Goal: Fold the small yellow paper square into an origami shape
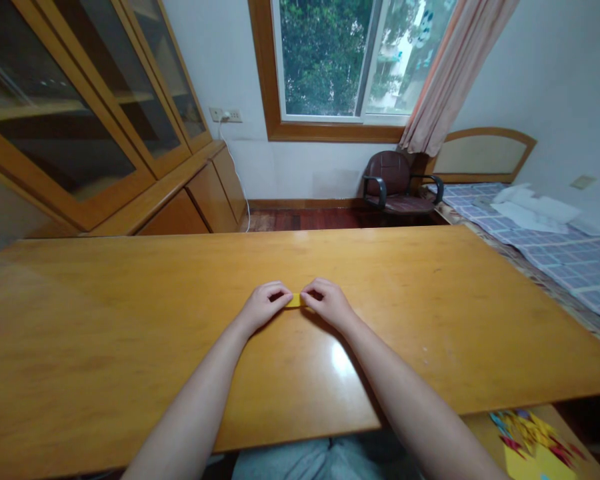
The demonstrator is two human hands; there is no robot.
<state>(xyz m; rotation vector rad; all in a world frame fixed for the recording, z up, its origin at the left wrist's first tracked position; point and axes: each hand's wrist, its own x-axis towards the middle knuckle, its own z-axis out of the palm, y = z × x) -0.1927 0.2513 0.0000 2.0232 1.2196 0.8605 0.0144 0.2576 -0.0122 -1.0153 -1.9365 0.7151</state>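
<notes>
1. My left hand (264,303) and right hand (329,301) meet at the middle of the frame. Each is curled nearly closed, with fingertips and thumb pinching one end of the yellow paper strip (295,301).
2. The strip lies flat on the counter (130,320) between my two hands. Only a short bit of it shows in the gap, and my fingers cover the rest.
3. As I judge it, the folding is well along. The paper is down to a narrow, compact band, so several folds seem made (I cannot count the layers or see the creases from here).
4. How much is left I cannot tell, since the hidden ends give no hint of a final shape. The pinch at both ends looks to me like pressing or tightening a crease.
5. The wood is bare all around my hands, with wide open room toward the left and right of the frame and toward the far edge.
6. The near edge runs across the lower frame under my forearms. Below it, at lower right, lie coloured paper scraps (530,433), off the counter.
7. The bed (570,260) flanks the counter's right edge. The chair (395,187) stands beyond the far edge and the cabinet (105,133) fills the upper left, all well apart from my hands.
</notes>
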